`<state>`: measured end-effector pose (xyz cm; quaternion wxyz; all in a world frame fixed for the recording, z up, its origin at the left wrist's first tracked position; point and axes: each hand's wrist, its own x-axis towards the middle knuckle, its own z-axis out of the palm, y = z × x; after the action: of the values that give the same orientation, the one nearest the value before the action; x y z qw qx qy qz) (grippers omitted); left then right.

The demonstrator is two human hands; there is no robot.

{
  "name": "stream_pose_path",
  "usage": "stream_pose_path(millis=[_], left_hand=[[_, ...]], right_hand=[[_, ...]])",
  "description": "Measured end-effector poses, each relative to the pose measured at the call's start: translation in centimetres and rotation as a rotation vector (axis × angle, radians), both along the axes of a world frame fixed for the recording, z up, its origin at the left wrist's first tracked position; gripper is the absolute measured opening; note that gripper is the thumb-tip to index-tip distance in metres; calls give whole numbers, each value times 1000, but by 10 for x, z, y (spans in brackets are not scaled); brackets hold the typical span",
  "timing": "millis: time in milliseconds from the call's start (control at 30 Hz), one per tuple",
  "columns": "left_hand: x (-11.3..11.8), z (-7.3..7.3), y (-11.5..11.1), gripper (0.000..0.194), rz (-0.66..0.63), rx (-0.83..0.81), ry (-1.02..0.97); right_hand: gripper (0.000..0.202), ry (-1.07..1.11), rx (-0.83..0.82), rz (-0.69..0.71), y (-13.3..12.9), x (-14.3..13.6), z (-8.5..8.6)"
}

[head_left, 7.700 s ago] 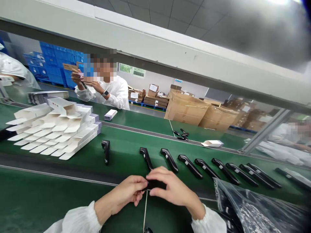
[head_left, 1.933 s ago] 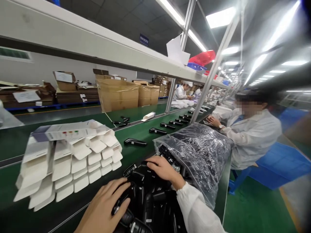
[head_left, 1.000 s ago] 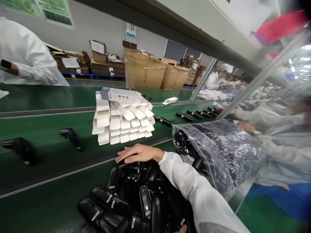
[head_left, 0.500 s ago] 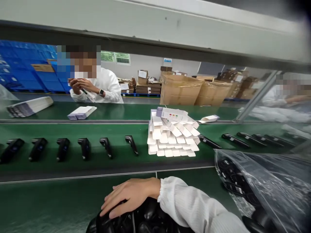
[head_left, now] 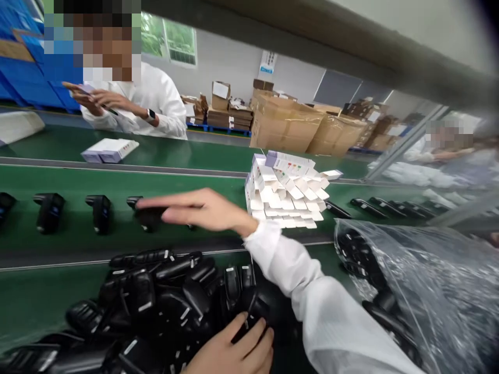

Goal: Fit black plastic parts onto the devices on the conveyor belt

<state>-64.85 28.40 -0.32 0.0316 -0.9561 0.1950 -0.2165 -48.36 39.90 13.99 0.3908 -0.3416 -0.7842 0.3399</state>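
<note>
My right hand [head_left: 206,210] reaches out over the green belt with its fingers stretched out and the thumb apart. Its fingertips are over a black handheld device [head_left: 145,224], partly hidden and blurred; whether they touch it I cannot make out. At the bottom, my left hand [head_left: 236,349] lies on the right part of a heap of black handheld devices [head_left: 156,306], fingers spread. The heap covers much of the near green surface. Further left on the belt stand more black devices [head_left: 99,214] in a row.
A stack of white and purple boxes [head_left: 286,195] stands on the belt beyond my right forearm. At right lies a clear plastic bag [head_left: 421,291] holding black devices. Across the belt, a co-worker [head_left: 156,98] holds something near two boxes [head_left: 111,149]. A grey beam crosses above.
My right hand has lifted off the heap and moved forward over the belt. My left hand has come into view on the heap. The view has tilted and shows more of the heap.
</note>
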Motion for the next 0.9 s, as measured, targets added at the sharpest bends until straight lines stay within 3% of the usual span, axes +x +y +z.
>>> stream_pose_path(millis=[67, 167, 267, 367, 433, 500, 600, 667, 767, 833, 900], left_hand=[[14, 4, -18, 26, -26, -55, -73], [33, 6, -47, 23, -36, -120, -142], [45, -4, -58, 30, 39, -81, -107], [50, -22, -50, 34, 200, -47, -164], [53, -30, -44, 29, 239, -44, -222], [55, -28, -40, 21, 234, -96, -256], [55, -3, -24, 17, 216, -242, -152], [51, 23, -2, 24, 278, -400, 14], [42, 56, 43, 30, 572, -841, 197], [38, 67, 71, 29, 684, -1190, 256], [37, 71, 90, 35, 724, -1454, 250]], right_hand=[[41, 80, 18, -243, -21, 46, 13], [39, 26, 19, -439, -57, 95, 9], [27, -249, 27, -587, -97, 117, -15], [36, -488, -65, -788, -130, 126, -49], [45, -462, -146, -821, -144, 130, -70], [52, -337, -231, -785, -148, 132, -84], [46, -131, -315, -702, -134, 131, -97], [36, -77, -274, -764, -115, 126, -105], [46, -170, -203, -894, -85, 117, -119], [49, -278, -171, -932, -70, 113, -130], [37, -372, -120, -985, -62, 111, -138]])
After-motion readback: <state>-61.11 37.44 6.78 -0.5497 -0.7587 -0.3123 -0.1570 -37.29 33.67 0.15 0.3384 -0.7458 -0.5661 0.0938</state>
